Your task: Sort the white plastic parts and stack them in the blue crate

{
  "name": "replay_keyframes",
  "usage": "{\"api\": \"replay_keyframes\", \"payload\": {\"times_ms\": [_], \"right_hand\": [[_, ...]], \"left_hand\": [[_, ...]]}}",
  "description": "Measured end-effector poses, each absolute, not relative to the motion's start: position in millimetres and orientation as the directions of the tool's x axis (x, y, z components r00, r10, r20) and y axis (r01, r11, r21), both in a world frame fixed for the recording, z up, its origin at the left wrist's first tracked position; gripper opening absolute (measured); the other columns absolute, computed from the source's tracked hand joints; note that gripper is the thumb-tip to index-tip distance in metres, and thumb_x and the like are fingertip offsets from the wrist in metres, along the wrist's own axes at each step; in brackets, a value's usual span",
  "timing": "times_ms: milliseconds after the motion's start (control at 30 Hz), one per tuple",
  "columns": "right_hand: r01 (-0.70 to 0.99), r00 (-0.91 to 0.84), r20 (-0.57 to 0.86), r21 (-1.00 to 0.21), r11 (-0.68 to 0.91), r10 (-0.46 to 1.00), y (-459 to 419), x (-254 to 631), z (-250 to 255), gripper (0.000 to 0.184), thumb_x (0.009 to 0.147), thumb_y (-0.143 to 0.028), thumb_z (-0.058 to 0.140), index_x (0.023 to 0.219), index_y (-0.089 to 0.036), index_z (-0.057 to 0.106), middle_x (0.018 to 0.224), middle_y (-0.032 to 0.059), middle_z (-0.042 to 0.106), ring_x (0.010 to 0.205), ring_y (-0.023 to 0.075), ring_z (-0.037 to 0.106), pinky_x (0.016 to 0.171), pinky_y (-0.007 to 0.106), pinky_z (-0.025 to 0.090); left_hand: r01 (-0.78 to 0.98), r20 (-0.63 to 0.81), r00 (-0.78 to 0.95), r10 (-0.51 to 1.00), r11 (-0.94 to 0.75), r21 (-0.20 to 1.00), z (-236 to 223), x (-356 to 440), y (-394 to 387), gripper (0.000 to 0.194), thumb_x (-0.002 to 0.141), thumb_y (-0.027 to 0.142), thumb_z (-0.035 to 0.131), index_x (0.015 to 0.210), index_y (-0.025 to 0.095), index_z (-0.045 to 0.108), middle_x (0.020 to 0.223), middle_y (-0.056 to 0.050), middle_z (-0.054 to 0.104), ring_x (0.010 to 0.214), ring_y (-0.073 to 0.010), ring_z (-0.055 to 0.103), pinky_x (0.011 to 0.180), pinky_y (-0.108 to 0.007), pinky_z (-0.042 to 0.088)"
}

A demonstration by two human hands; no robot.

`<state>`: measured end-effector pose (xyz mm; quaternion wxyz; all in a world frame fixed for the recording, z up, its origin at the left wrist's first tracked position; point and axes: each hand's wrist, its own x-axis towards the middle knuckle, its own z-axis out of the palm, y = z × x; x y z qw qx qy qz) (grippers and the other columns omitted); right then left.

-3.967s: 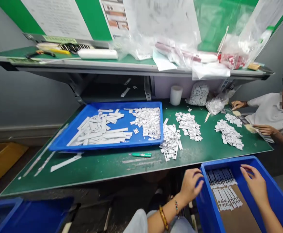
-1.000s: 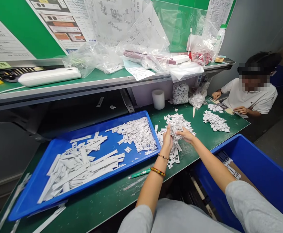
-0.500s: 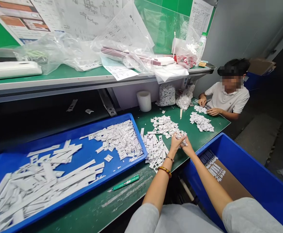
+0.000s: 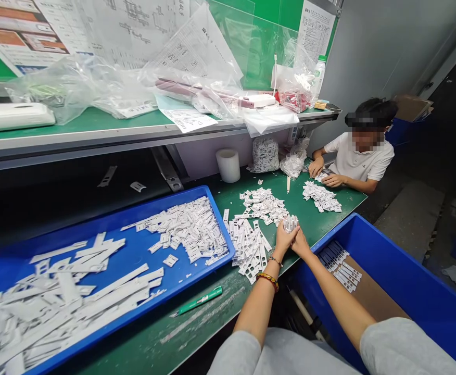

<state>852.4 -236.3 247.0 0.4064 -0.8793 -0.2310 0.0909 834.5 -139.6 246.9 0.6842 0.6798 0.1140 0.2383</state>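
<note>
My left hand (image 4: 285,237) and my right hand (image 4: 300,244) are cupped together over the front edge of the green table. Between them they grip a bunch of small white plastic pieces (image 4: 290,224), whose tops stick out above my fingers. Just behind my hands lies a loose pile of small white pieces (image 4: 262,203). To the left of my left hand is a pile of longer white strips with square cut-outs (image 4: 245,240). My fingers partly hide the held pieces, so their exact shape is hard to tell.
A blue tray (image 4: 231,254) with white scraps and pieces stands left, a green cutter pen (image 4: 199,301) before it. At right is a blue bin (image 4: 403,260) with rows of strips. A co-worker (image 4: 363,151) sits across the corner beside another pile (image 4: 321,197). A white roll (image 4: 228,165) stands behind.
My hands have closed more tightly around the white pieces, which now stand more upright in the bunch. The view has shifted slightly; the piles look unchanged.
</note>
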Motion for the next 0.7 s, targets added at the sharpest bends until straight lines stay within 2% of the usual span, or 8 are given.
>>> {"api": "replay_keyframes", "payload": {"times_ms": [100,167,267,367,433,567,633,700], "right_hand": [[0.532,0.816,0.221,-0.65,-0.543,0.534,-243,854,235,0.09,0.08,-0.027,0.059,0.156,-0.015,0.011,0.161,0.0186,0.021,0.15,0.0305,0.02,0.122,0.046,0.021],[0.616,0.771,0.278,-0.558,-0.557,0.574,-248,854,229,0.101,0.078,-0.026,0.063,0.157,-0.014,0.001,0.162,0.0208,0.016,0.15,0.0331,0.017,0.121,0.052,0.019],[0.72,0.676,0.261,-0.434,-0.541,0.689,-261,856,227,0.119,0.07,-0.028,0.072,0.156,-0.015,-0.01,0.161,0.0231,0.015,0.15,0.0359,0.016,0.12,0.057,0.02],[0.8,0.567,0.161,-0.344,-0.492,0.808,-280,870,241,0.13,0.062,-0.033,0.081,0.157,-0.02,-0.007,0.162,0.0199,0.016,0.15,0.0362,0.017,0.12,0.056,0.021],[0.814,0.547,0.121,-0.309,-0.492,0.828,-293,888,256,0.126,0.064,-0.033,0.08,0.158,-0.024,-0.003,0.163,0.0164,0.016,0.15,0.0346,0.017,0.12,0.053,0.023],[0.8,0.588,0.152,-0.258,-0.542,0.794,-289,926,276,0.096,0.08,-0.034,0.068,0.157,-0.033,0.011,0.164,0.0083,0.016,0.151,0.031,0.016,0.119,0.05,0.026],[0.82,0.564,0.142,-0.213,-0.531,0.813,-266,935,273,0.087,0.084,-0.039,0.063,0.157,-0.034,0.015,0.165,0.0066,0.017,0.151,0.0313,0.014,0.119,0.052,0.023],[0.816,0.574,0.119,-0.166,-0.554,0.81,-235,936,261,0.087,0.085,-0.047,0.062,0.157,-0.033,0.016,0.165,0.0084,0.015,0.152,0.035,0.009,0.119,0.058,0.018]], "left_hand": [[-0.184,0.191,0.835,0.516,-0.065,0.981,241,829,-143,0.05,0.073,0.035,0.075,0.116,0.015,0.058,0.123,-0.016,0.064,0.12,-0.0269,0.059,0.106,-0.044,0.042],[-0.182,0.199,0.828,0.524,-0.083,0.98,237,824,-146,0.048,0.077,0.033,0.071,0.119,0.015,0.055,0.124,-0.016,0.063,0.119,-0.026,0.06,0.105,-0.043,0.043],[-0.165,0.2,0.839,0.506,-0.113,0.98,233,817,-150,0.041,0.081,0.031,0.066,0.118,0.015,0.054,0.111,-0.012,0.069,0.102,-0.0229,0.066,0.095,-0.039,0.05],[-0.135,0.2,0.837,0.51,-0.162,0.978,232,808,-154,0.041,0.083,0.029,0.063,0.12,0.016,0.052,0.104,-0.01,0.07,0.092,-0.0218,0.068,0.087,-0.038,0.053],[-0.126,0.218,0.829,0.515,-0.208,0.97,233,799,-155,0.043,0.081,0.026,0.063,0.122,0.017,0.051,0.108,-0.01,0.068,0.097,-0.0229,0.066,0.09,-0.039,0.052],[-0.151,0.289,0.846,0.449,-0.317,0.936,234,772,-156,0.04,0.07,0.016,0.066,0.109,0.019,0.057,0.105,-0.008,0.067,0.101,-0.0242,0.064,0.093,-0.04,0.051],[-0.156,0.31,0.856,0.415,-0.364,0.918,233,759,-155,0.035,0.068,0.012,0.064,0.102,0.019,0.059,0.097,-0.006,0.068,0.094,-0.0236,0.065,0.09,-0.04,0.052],[-0.157,0.326,0.859,0.396,-0.402,0.902,231,750,-153,0.034,0.067,0.01,0.062,0.1,0.019,0.059,0.092,-0.005,0.067,0.089,-0.0232,0.065,0.085,-0.04,0.054]]}}
